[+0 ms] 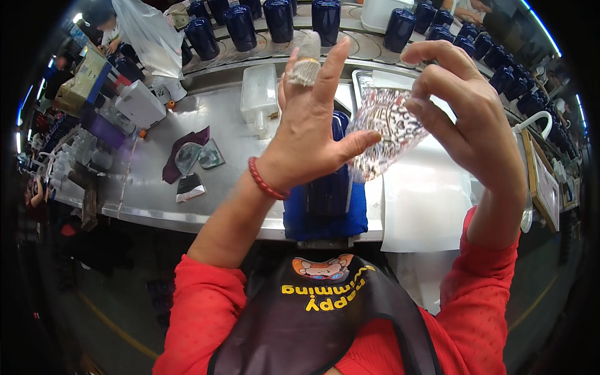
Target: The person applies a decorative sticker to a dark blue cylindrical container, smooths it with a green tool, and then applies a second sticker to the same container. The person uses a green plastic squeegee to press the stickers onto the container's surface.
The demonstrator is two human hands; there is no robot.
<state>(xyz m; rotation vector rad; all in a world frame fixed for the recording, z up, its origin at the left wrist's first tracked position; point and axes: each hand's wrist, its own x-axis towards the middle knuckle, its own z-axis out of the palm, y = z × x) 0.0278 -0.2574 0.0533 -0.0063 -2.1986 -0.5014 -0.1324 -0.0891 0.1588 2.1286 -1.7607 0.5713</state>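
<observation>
My right hand (465,112) pinches the upper right corner of a thin, see-through film (389,128) with a dark, white and reddish pattern. The film hangs tilted over the bench. To its left my left hand (312,128) is spread open, a knitted cover on one finger and a red braided band at the wrist. Its thumb overlaps the film's left edge; whether it touches, I cannot tell. Below the hands a glossy dark blue jar (328,195) lies on a blue cloth (294,219), its upper part mostly hidden by my left hand and the film.
A pale sheet (425,215) lies on the metal bench (234,162) at the right. A clear plastic container (258,94) stands left of my left hand. Dark scraps (184,153) lie further left. Dark blue jars (240,28) line a curved conveyor (300,53) behind. Other people are beyond.
</observation>
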